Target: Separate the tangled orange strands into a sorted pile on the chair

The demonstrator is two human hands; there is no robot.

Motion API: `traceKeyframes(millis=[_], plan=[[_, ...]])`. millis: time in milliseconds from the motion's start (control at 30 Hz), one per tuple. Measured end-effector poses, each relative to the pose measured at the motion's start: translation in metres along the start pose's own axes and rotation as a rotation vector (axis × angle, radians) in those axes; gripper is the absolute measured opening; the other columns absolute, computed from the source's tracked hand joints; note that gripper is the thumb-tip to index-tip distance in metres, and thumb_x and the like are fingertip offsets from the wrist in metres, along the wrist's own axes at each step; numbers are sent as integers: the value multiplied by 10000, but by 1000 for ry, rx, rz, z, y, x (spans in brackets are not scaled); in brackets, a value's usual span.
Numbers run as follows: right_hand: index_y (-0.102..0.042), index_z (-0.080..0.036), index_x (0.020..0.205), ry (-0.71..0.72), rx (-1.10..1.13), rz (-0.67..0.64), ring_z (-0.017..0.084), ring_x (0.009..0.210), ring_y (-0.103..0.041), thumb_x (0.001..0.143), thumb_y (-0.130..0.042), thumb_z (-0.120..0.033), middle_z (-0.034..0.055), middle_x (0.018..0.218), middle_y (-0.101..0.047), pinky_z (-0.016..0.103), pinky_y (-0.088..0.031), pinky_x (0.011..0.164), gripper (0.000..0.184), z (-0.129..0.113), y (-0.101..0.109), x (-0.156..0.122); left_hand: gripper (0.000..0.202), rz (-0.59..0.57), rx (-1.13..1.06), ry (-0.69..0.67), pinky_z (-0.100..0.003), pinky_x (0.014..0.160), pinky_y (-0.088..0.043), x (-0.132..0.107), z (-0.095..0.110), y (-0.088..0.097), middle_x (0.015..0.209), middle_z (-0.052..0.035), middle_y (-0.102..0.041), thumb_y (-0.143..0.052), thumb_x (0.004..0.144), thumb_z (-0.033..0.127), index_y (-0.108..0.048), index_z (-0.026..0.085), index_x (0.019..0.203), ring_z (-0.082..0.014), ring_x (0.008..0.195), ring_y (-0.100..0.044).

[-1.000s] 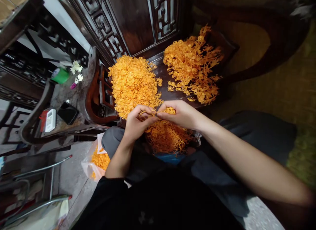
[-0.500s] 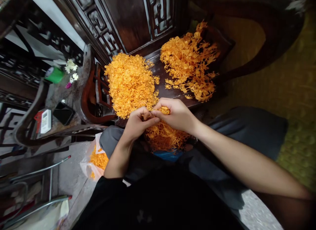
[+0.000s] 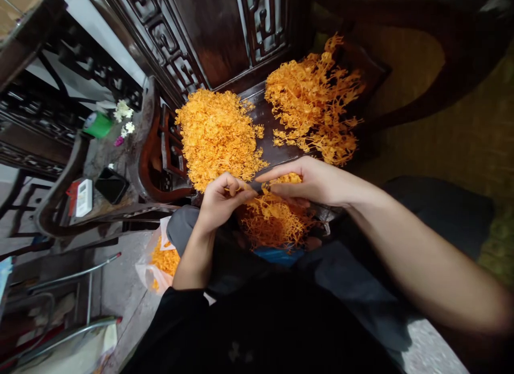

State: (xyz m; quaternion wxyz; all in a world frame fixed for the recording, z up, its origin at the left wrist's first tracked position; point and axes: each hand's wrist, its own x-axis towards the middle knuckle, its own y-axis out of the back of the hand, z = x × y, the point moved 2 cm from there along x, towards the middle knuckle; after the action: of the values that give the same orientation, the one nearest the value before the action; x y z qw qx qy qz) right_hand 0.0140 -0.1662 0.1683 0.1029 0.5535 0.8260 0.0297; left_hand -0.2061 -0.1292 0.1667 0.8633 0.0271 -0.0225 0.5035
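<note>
Over my lap, my left hand (image 3: pixel 224 200) is closed in a pinch, thumb against curled fingers; whatever sits between the tips is too small to make out. My right hand (image 3: pixel 317 182) has its index finger and thumb stretched toward the left fingertips, slightly apart from them. A sprig of orange flowers (image 3: pixel 291 178) shows between that thumb and index finger, the other fingers curled beneath. Below both hands a tangle of orange flowers and stems (image 3: pixel 277 224) rests on blue material (image 3: pixel 279 255) between my legs.
On the dark wooden seat (image 3: pixel 273 117) lie a dense heap of orange blossoms (image 3: pixel 219 138) and a looser pile of orange sprigs (image 3: pixel 315 106). A side ledge at left carries a phone (image 3: pixel 111 185), a white box (image 3: pixel 84 197) and green tape (image 3: pixel 98 124). A plastic bag (image 3: pixel 146 269) of orange flowers sits on the floor.
My right hand has moved right, away from the left fingertips, and its index finger and thumb have spread. My left hand keeps its pinch. The whole view has shifted slightly.
</note>
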Motion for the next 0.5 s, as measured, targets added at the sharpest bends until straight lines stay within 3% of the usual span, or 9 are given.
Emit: traceKeyframes(millis=[100,167,233,333,400,433,500], plan=[[-826,-298,1076,98,-58,-57,157,649,-644,875,-736,-523,-11,760,-748,303,-472,602,314,1,-4,4,499,-10,46,-41,-280,679,-549,-2,0,-4,775,-14,-710,-853,813,309,-384,202,680,-146,751,-705],[-813,-257,900,130,-102,-10,185,778,-685,873,-731,-496,10,860,-775,328,-501,724,254,3,-4,10,495,-13,72,-51,-254,613,-524,-4,0,-4,755,-1,-672,-846,818,288,-381,200,672,-126,691,-684],[-766,-222,809,118,-181,184,205,799,-686,878,-718,-472,34,861,-771,356,-494,762,264,6,3,14,511,-25,56,-28,-229,526,-476,-6,0,-1,725,19,-614,-850,808,267,-364,198,665,-100,600,-643],[-711,-203,804,95,-260,636,231,805,-682,876,-730,-465,70,847,-752,378,-494,746,272,11,27,12,560,-41,-46,14,-213,441,-412,-7,1,7,704,27,-573,-870,773,242,-321,205,665,-99,552,-622],[-670,-209,825,66,-162,781,229,775,-687,876,-737,-498,74,826,-737,365,-507,683,301,13,39,7,581,-6,-108,16,-212,433,-401,-6,2,12,693,27,-570,-877,759,237,-303,209,672,-105,556,-621],[-650,-212,836,58,-70,755,223,752,-692,874,-740,-520,76,836,-736,353,-513,637,323,13,40,5,586,20,-130,16,-212,438,-401,-5,2,13,686,30,-565,-877,758,244,-298,210,675,-102,554,-613],[-623,-211,843,56,129,580,212,736,-710,858,-756,-544,92,921,-748,336,-531,570,358,10,34,2,594,70,-164,25,-210,456,-408,-2,1,15,677,38,-553,-882,754,267,-296,206,680,-89,546,-592]])
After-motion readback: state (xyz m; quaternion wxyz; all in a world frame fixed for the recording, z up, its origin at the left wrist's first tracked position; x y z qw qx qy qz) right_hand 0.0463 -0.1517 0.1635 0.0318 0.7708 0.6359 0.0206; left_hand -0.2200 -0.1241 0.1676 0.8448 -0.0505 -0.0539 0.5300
